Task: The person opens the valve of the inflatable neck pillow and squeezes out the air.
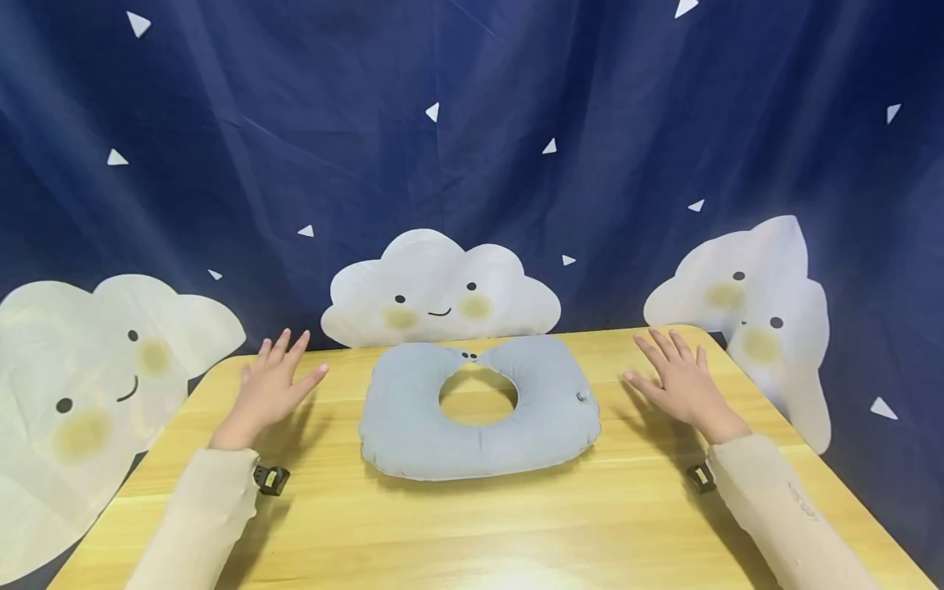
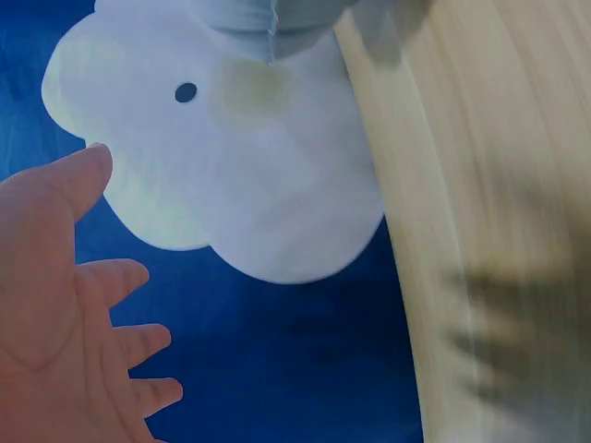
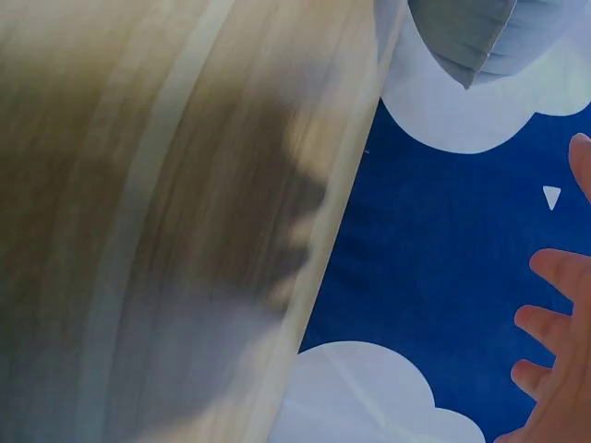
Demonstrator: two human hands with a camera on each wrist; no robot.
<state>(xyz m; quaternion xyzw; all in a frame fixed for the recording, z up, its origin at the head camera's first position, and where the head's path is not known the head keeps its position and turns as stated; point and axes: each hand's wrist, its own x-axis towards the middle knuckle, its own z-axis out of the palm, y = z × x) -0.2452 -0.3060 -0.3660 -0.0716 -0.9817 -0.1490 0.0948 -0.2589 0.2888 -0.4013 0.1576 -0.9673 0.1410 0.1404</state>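
Note:
A puffed-up grey-blue inflatable neck pillow [image 1: 479, 451] lies on the wooden table, its round hole in the middle and its narrow gap facing the far edge. A small valve [image 1: 583, 397] shows on its right side. To the pillow's left, my left hand [image 1: 271, 395] hovers over the table with fingers spread, touching nothing. On the other side my right hand [image 1: 682, 389] is likewise spread and apart from the pillow. Each wrist view catches only a corner of the pillow at the top, with spread fingers at the side.
The light wooden table [image 1: 442, 533] has rounded far corners. Behind it hangs a dark blue curtain [image 1: 354, 123] with white triangles and smiling clouds. Black straps with small buckles [image 1: 271, 480] circle both wrists over beige sleeves [image 1: 199, 516].

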